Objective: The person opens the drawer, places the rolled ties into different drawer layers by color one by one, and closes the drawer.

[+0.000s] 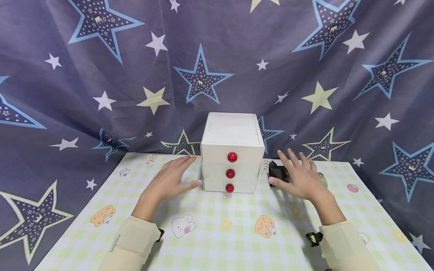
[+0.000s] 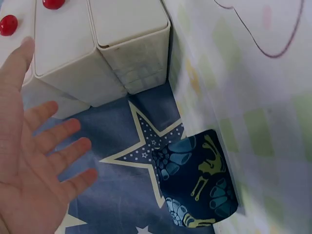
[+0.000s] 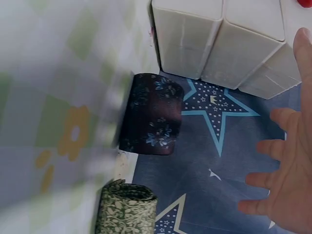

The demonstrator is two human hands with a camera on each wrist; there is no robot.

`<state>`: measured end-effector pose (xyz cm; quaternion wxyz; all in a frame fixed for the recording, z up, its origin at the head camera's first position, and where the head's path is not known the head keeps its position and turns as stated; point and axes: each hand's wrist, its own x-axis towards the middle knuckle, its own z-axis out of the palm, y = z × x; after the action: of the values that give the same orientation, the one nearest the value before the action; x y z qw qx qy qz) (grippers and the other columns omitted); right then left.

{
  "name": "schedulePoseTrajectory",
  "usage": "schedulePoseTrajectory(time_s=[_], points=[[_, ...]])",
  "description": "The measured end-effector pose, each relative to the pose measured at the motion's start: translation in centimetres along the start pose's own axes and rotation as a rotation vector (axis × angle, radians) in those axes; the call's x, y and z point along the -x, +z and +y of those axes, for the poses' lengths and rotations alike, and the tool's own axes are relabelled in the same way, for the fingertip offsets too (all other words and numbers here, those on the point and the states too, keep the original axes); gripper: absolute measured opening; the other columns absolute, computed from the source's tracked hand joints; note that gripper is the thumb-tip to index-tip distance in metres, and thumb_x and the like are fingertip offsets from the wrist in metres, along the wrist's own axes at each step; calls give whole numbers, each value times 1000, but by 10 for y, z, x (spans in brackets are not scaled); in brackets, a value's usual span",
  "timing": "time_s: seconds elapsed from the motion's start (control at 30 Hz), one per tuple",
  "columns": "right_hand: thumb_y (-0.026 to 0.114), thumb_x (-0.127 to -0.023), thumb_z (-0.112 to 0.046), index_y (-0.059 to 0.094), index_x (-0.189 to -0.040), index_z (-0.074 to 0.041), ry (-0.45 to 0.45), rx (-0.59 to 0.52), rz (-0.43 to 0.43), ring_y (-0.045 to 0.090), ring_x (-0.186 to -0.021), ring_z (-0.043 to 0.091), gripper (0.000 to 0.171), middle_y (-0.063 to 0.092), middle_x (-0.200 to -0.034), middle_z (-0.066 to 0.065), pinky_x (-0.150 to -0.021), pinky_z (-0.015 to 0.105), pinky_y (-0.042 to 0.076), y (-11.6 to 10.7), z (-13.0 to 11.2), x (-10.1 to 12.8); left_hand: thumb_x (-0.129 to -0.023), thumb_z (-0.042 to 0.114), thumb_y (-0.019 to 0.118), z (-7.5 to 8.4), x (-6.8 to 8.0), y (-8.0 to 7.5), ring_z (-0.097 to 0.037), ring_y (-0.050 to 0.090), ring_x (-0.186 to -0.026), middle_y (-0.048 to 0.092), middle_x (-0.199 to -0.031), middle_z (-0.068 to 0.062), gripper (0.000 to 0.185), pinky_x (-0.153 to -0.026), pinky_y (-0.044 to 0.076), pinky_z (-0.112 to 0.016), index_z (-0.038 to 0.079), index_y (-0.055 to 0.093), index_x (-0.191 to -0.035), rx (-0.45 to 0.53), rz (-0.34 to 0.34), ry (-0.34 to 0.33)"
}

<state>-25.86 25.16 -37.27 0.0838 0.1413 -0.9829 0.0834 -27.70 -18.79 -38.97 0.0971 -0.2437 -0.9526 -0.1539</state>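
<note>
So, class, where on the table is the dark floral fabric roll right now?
In the head view, the dark floral fabric roll lies right of the white three-drawer box, beside the right hand, with the green patterned fabric roll nearby.

Both arms wear long, pale cream sleeves ending at the wrists, each side of the white three-drawer box. The left cuff carries small dark lettering (too small to read). A black clip-like mount sits under each wrist. The hands are bare.

A grey star-printed curtain hangs behind a checked, cartoon-patterned table.
</note>
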Motion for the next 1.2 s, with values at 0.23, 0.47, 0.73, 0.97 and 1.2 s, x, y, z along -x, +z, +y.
schedulePoseTrajectory(time_s=[0.23, 0.47, 0.73, 0.97, 1.2], points=[[46, -94, -77, 15, -166, -20, -3, -16, 63, 18, -146, 60, 97, 17, -168, 23, -108, 84, 17, -10, -5, -3, -98, 63, 55, 4, -6, -3, -35, 41, -145, 49, -154, -11, 75, -118, 33, -58, 18, 43, -157, 67, 142, 15], [56, -97, -63, 39, -158, -11, -82, -20, 285, 42, -133, 54, 81, 41, -156, 23, -102, 76, 34, -18, -10, -8, -103, 53, 55, 6, -12, -3, -33, 49, -137, 56, -147, -9, 61, -111, 42, -58, 15, 52, -150, 143, 270, 24], [63, -97, -56, 52, -149, -9, -134, -26, 424, 52, -121, 49, 71, 55, -142, 21, -97, 68, 43, -30, -22, -18, -103, 36, 62, 12, -22, 1, -25, 61, -112, 64, -131, -9, 47, -93, 55, -46, 9, 60, -141, 273, 426, 71], [65, -96, -51, 55, -146, -8, -186, -36, 480, 55, -115, 47, 66, 58, -138, 20, -90, 62, 47, -42, -39, -25, -104, 25, 60, 17, -36, 3, -27, 65, -101, 66, -116, -12, 37, -86, 58, -44, 2, 64, -133, 414, 533, 111], [66, -97, -47, 54, -147, -10, -249, -56, 489, 55, -118, 43, 63, 58, -139, 19, -91, 63, 47, -47, -56, -28, -104, 20, 60, 21, -47, 4, -22, 65, -99, 66, -118, -11, 32, -83, 59, -40, 4, 65, -132, 485, 610, 140]])
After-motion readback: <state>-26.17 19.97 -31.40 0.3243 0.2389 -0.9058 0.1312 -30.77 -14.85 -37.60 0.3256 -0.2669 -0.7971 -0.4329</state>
